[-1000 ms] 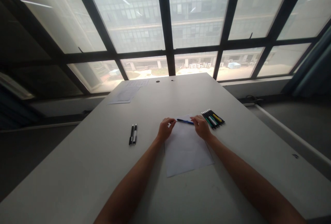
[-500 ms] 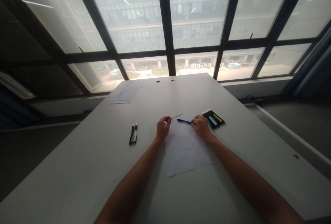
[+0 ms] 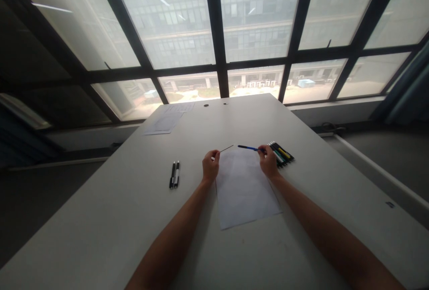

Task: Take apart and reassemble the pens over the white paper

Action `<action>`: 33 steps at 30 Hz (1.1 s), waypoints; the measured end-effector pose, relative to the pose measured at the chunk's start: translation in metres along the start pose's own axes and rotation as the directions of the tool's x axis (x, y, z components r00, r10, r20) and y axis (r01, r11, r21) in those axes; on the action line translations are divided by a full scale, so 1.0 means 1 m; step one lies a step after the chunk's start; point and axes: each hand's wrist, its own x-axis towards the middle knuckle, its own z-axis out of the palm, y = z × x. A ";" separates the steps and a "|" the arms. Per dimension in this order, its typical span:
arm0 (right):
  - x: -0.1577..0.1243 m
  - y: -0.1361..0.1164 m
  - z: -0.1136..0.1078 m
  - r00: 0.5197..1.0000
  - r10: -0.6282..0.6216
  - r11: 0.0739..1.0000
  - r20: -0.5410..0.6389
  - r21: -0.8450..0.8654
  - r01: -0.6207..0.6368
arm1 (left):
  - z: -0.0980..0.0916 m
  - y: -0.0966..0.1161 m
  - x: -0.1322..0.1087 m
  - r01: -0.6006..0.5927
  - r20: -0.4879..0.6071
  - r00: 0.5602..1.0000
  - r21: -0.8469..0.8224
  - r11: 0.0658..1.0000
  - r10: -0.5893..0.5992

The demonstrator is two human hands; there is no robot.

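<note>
My left hand (image 3: 211, 165) is closed in a pinch at the upper left of a white paper sheet (image 3: 248, 191). From its fingertips a thin dark rod (image 3: 227, 148), which looks like a pen refill, points up and to the right. Beyond the sheet's upper right part, my right hand (image 3: 267, 160) grips a blue pen (image 3: 248, 147) by one end. The pen's dark end points left towards the rod, with a small gap between them. Close beside the right hand lies a row of several pens (image 3: 284, 153), black, green and yellow, partly hidden by that hand.
Two black-and-white pens (image 3: 174, 175) lie side by side left of the sheet. Printed papers (image 3: 163, 123) rest at the table's far left. The white table (image 3: 120, 218) reaches towards large windows. A small dark mark (image 3: 390, 204) is near the right edge.
My right hand has moved right and slightly up with the blue pen, widening the gap between the hands. My left hand keeps its pinch, almost in place.
</note>
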 end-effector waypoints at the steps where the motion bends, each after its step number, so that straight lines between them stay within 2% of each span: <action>1: 0.000 0.001 0.000 1.000 0.001 1.000 -0.016 0.003 -0.001 | 0.000 0.001 0.000 -0.003 0.002 1.000 0.001 1.000 0.003; 10: -0.001 0.000 -0.002 0.998 -0.002 1.000 -0.062 -0.004 0.002 | 0.001 0.001 -0.001 -0.020 0.016 1.000 0.003 1.000 0.020; 33: -0.001 -0.001 -0.002 1.000 -0.001 0.999 0.015 0.045 0.000 | 0.001 -0.004 -0.001 -0.081 0.045 0.996 -0.005 0.997 0.081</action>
